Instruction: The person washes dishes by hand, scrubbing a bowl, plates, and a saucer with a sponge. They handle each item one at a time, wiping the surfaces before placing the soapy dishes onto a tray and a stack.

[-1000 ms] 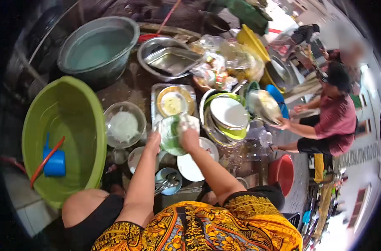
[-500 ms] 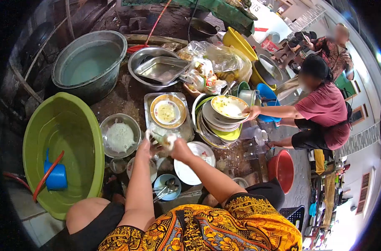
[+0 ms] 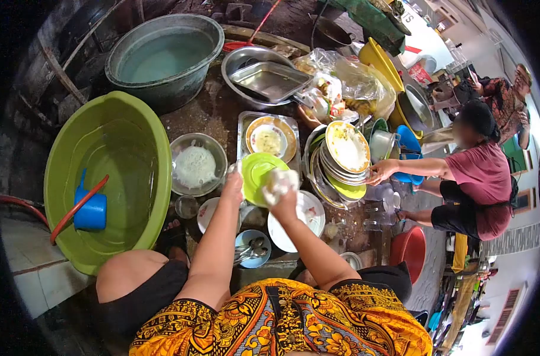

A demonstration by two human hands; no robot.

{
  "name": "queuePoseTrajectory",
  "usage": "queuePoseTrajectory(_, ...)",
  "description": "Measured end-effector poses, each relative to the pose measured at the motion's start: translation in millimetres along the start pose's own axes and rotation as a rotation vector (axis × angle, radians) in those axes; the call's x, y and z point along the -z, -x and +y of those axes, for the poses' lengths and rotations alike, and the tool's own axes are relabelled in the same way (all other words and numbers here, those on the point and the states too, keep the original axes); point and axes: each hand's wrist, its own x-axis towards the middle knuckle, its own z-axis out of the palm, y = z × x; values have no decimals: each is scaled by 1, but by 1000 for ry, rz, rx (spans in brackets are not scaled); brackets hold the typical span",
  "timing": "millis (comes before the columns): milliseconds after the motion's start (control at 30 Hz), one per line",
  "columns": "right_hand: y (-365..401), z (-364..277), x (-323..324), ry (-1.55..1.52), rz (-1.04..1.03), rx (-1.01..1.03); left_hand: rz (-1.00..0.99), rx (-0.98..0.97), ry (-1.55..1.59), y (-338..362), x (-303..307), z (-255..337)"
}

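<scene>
My left hand point(image 3: 231, 185) grips the left edge of a lime-green plate point(image 3: 257, 169), its face turned towards me. Against the plate's right side, my right hand point(image 3: 285, 204) presses a foamy white scrubber point(image 3: 280, 183); whether it is sponge or cloth I cannot tell. Left of the hands is a metal bowl point(image 3: 224, 155) of white suds. Behind the plate, an orange-rimmed plate point(image 3: 290, 145) with yellowish residue lies on a metal tray point(image 3: 242, 132). White plates point(image 3: 307, 228) lie below my hands, near a blue bowl point(image 3: 255, 261) holding spoons.
A big green tub point(image 3: 160, 196) holds water and a blue dipper point(image 3: 91, 210); a grey tub point(image 3: 213, 50) of water stands behind. At right, a person point(image 3: 480, 178) reaches to a stack of dirty plates point(image 3: 347, 148). Glasses point(image 3: 380, 213) and a red basin point(image 3: 408, 255) are nearby.
The lime-green plate now shows face-on between my hands, where before there was only a blur. The person's plate tilts more over the stack. The whole view has shifted.
</scene>
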Motion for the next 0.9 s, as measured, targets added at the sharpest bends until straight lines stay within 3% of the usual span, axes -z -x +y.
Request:
queuePoseTrajectory(33, 5, -22, 3, 62, -17, 123, 2, 5, 0, -10, 7, -8)
queuePoseTrajectory(100, 5, -29, -12, -40, -95, 156, 155, 59, -476, -49, 34, -36)
queuePoseTrajectory(133, 1, -23, -14, -91, -163, 71, 18, 123, -398, -133, 118, -76)
queuePoseTrajectory(167, -13, -22, -7, -91, -181, 106, 23, 128, -400, -86, 72, -71)
queuePoseTrajectory(200, -26, -17, -3, -69, -232, -87, -9, 81, -332, -33, 50, -38)
queuePoseTrajectory(233, -39, -12, -1, -46, -281, -280, -41, 34, -266, 9, -13, -9)
queuePoseTrajectory(267, -50, 6, -3, -88, -231, -364, -23, 121, -384, 13, -16, 0)
queuePoseTrajectory(300, -54, 26, -7, -130, -179, -445, -61, 108, -250, 18, -21, 3)
queuePoseTrajectory(367, -53, 44, -2, -130, -21, -271, -40, -40, -210, 7, -13, 0)
queuePoseTrajectory(400, -48, 40, 0, -215, 75, -289, -40, -43, -208, -4, -7, -5)
queuePoseTrajectory(467, -27, 24, -3, -304, 80, -406, -6, -95, 161, -20, 5, -17)
queuePoseTrajectory(500, -15, 5, 0, -394, 100, -413, -1, -95, 167, -19, 4, -19)
queuePoseTrajectory(567, 11, -14, -6, -255, 4, -290, 206, -21, 15, -17, 2, -21)
queuePoseTrajectory(600, 12, -20, -7, -111, -9, -33, 175, 6, -168, -38, 21, -41)
queuePoseTrajectory(633, 7, -21, -12, -98, 20, 110, 433, 26, -642, 15, -32, -11)
queuePoseTrajectory(700, -11, -11, -6, -122, -24, 70, 90, -57, -424, 3, -9, -38)
queuePoseTrajectory(767, -34, 11, 7, -129, -99, -298, 91, 201, -379, 32, -54, -5)
queuePoseTrajectory(833, -61, 46, 24, -85, -29, -254, -158, 50, -378, 32, -49, 0)
queuePoseTrajectory(867, -74, 54, 50, -10, -265, -301, -238, -31, -428, 32, -48, 6)
queuePoseTrajectory(900, -82, 72, 59, -85, -207, -282, -325, -119, -480, 34, -53, 18)
